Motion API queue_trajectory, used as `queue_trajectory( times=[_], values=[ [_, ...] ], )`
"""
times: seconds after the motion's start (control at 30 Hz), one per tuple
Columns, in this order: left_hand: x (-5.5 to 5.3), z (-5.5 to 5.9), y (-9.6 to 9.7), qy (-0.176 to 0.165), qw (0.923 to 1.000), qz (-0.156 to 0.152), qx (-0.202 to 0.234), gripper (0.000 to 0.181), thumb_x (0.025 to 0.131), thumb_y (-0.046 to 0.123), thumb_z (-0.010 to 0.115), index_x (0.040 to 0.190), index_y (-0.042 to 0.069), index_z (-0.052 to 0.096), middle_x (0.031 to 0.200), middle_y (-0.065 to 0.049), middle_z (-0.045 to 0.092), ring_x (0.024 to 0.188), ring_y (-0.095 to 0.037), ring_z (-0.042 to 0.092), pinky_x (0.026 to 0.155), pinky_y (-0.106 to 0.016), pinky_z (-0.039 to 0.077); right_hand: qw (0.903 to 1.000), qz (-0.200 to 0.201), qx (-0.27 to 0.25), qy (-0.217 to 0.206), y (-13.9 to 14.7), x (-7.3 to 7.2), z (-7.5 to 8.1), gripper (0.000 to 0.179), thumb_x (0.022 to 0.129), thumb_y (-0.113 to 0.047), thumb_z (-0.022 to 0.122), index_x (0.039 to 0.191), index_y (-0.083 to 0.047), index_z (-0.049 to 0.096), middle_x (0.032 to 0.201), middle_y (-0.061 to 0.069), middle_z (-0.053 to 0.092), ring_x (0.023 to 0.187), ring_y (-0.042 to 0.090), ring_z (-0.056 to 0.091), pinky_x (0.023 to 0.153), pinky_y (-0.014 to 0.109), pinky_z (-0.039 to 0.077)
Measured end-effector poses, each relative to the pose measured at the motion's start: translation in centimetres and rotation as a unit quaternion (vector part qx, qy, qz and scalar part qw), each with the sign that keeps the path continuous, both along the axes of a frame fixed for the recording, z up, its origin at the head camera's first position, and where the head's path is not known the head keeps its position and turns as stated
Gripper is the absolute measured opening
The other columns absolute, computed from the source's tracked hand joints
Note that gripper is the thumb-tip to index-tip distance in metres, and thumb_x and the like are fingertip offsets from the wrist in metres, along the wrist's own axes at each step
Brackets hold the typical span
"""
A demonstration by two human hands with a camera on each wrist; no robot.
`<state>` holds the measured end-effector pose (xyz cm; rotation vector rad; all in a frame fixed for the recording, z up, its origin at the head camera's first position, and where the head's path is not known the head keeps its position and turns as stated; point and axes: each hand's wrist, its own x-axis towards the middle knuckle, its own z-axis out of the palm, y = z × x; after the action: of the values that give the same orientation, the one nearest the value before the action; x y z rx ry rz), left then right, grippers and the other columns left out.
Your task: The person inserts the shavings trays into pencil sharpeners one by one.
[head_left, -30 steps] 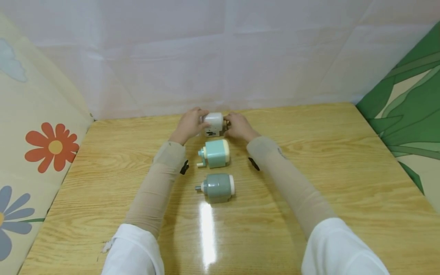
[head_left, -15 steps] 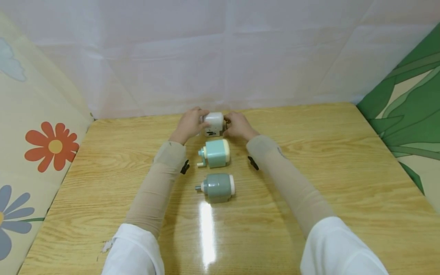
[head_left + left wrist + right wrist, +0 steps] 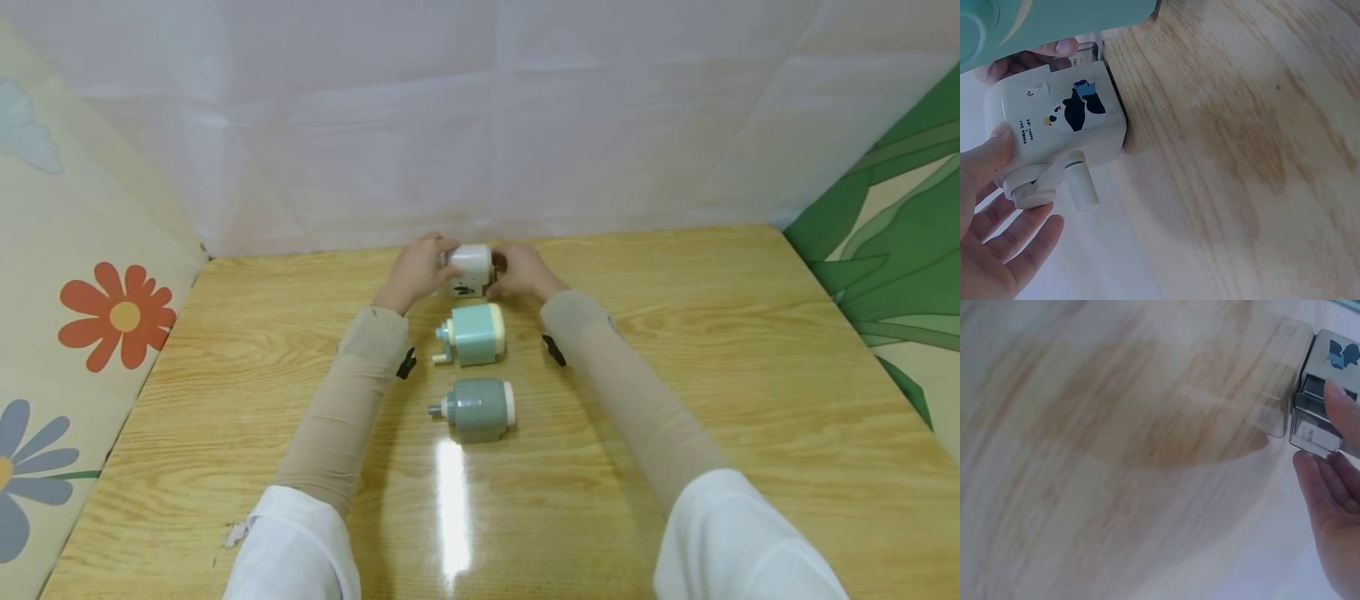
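Observation:
A white crank pencil sharpener (image 3: 1066, 106) with a panda print stands at the table's far edge. My left hand (image 3: 416, 271) grips its crank end, the thumb (image 3: 988, 153) on the body and the fingers beyond the crank (image 3: 1082, 187). At the opposite end, my right hand (image 3: 522, 271) pinches the sharpener's clear drawer (image 3: 1316, 437) between thumb and fingers. In the right wrist view the drawer's end shows just past the body; how far out it sits, I cannot tell. Nearer to me lie a mint pencil sharpener (image 3: 476, 335) and a grey-green pencil sharpener (image 3: 482, 408).
The wooden table (image 3: 712, 350) meets a white cloth backdrop (image 3: 480, 125) right behind the white sharpener. Painted panels with a red flower (image 3: 123, 317) and green leaves (image 3: 900, 233) stand at the left and right sides.
Both hands keep their places on the white sharpener, with only slight movement of the right fingers. The head view has shifted a little; the other two sharpeners stay put.

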<state>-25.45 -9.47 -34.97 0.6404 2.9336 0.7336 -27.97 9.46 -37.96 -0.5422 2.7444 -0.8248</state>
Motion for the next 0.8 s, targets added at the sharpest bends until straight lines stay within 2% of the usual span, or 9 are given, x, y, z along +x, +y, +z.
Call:
queue_trajectory(
  times=[0.47, 0.8],
  values=[
    [-0.06, 0.10, 0.38, -0.002, 1.0000, 0.000, -0.003, 0.049, 0.083, 0.021, 0.067, 0.125, 0.002, 0.053, 0.112, -0.016, 0.056, 0.096, -0.026, 0.054, 0.087, -0.037, 0.045, 0.9995, 0.030, -0.010, 0.007, 0.38, -0.60, -0.26, 0.054, 0.061, -0.014, 0.085, 0.104, 0.002, 0.056, 0.091, 0.012, 0.056, 0.084, 0.024, 0.050, 0.076, 0.034, 0.046],
    [-0.08, 0.15, 0.56, 0.002, 0.9999, -0.001, -0.010, 0.049, 0.082, 0.022, 0.067, 0.125, 0.003, 0.053, 0.113, -0.015, 0.056, 0.097, -0.026, 0.054, 0.087, -0.037, 0.046, 0.9991, 0.031, -0.027, 0.007, 0.27, -0.63, -0.41, 0.063, 0.062, -0.015, 0.085, 0.112, 0.003, 0.052, 0.097, 0.013, 0.056, 0.088, 0.025, 0.052, 0.079, 0.034, 0.047]
  ],
)
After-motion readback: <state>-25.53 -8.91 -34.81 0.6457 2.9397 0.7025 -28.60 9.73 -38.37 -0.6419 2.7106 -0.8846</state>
